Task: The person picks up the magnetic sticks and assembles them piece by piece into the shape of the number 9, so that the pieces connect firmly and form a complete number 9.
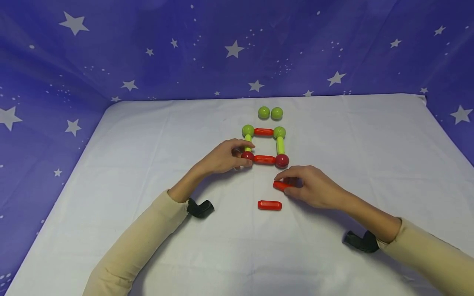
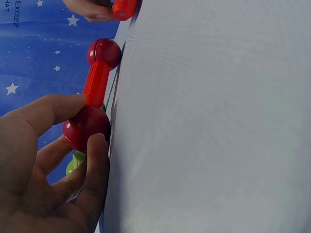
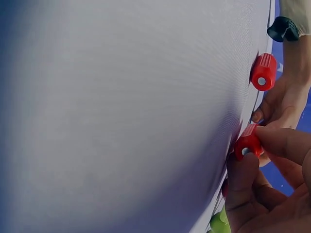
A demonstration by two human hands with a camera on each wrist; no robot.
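A square of rods and balls lies on the table: two green balls at its far corners, two red balls at its near ones. Red rods point(image 1: 264, 159) form the near and far sides, yellow-green rods point(image 1: 280, 145) the left and right sides. My left hand point(image 1: 223, 157) grips the near-left red ball point(image 2: 88, 127) between thumb and fingers. Just in front of the near-right red ball point(image 1: 282, 160), my right hand point(image 1: 314, 187) pinches a loose red rod point(image 3: 248, 143) by thumb and fingers. Its pale round end faces the right wrist camera.
Another red rod point(image 1: 269, 205) lies loose nearer to me. Two loose green balls point(image 1: 264, 112) sit side by side beyond the square. A white cloth point(image 1: 166, 267) covers the table, with a blue starry backdrop point(image 1: 148, 74) behind. A black wrist device point(image 1: 201, 209) is on each forearm.
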